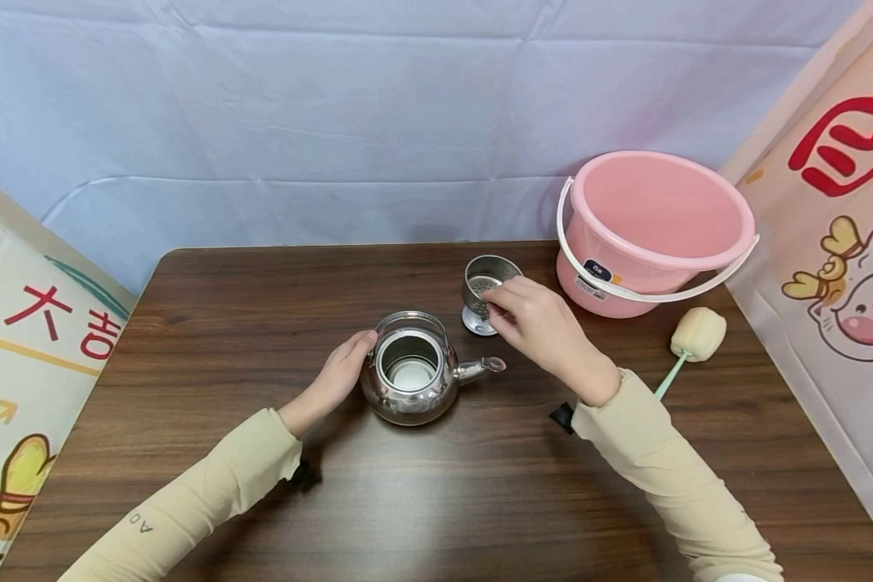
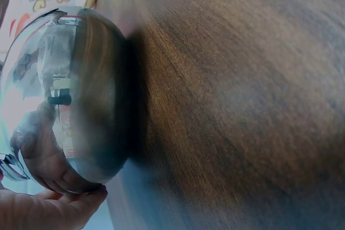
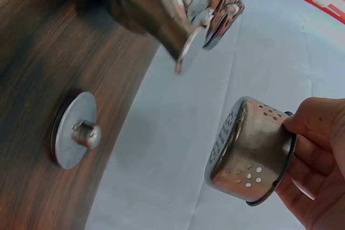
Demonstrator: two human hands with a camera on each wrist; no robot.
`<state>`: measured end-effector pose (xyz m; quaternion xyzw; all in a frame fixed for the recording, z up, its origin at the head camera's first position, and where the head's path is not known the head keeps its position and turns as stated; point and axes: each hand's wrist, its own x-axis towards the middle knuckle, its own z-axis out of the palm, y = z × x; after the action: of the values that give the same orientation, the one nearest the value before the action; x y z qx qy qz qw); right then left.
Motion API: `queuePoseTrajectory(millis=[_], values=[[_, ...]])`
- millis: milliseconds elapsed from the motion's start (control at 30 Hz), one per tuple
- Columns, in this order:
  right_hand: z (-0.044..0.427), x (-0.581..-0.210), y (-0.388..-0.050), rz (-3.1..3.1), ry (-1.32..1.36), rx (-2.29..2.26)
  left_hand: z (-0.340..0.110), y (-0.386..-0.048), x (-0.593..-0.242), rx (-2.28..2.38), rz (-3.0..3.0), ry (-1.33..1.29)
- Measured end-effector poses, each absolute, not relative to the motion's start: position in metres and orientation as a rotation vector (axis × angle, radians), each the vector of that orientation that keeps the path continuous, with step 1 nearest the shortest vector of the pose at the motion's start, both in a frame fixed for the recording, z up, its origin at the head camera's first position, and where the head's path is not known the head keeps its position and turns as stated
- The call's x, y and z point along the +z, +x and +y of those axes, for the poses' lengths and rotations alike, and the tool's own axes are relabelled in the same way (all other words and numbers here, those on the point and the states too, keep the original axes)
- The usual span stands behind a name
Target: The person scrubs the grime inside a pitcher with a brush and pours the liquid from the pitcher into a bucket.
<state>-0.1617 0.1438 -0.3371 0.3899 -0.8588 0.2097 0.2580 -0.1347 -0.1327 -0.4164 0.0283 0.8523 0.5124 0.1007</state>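
Note:
A shiny metal teapot (image 1: pixel 410 408) stands on the table without a lid, its spout to the right. My left hand (image 1: pixel 338 372) touches its left side with extended fingers; in the left wrist view the fingertips rest against the pot (image 2: pixel 102 100). My right hand (image 1: pixel 546 327) pinches the rim of a perforated metal strainer (image 3: pixel 253 154), which hangs above the table to the right of the teapot. Below the strainer lies the round metal lid (image 3: pixel 75 130), knob up, partly hidden by the strainer in the head view.
A pink bucket (image 1: pixel 626 202) with a white handle stands at the back right. In front of it lies a cream sponge brush (image 1: pixel 698 334) with a green handle, partly hidden by the right sleeve. Cloth hangs behind the table (image 1: pixel 262 283).

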Motion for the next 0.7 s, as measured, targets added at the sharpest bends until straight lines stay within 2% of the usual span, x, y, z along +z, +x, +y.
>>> queuePoseTrajectory(millis=[700], values=[[0.171,-0.356,-0.179,-2.431,0.911,0.541,-0.132,-0.134,-0.416,1.538,2.511,0.084]])
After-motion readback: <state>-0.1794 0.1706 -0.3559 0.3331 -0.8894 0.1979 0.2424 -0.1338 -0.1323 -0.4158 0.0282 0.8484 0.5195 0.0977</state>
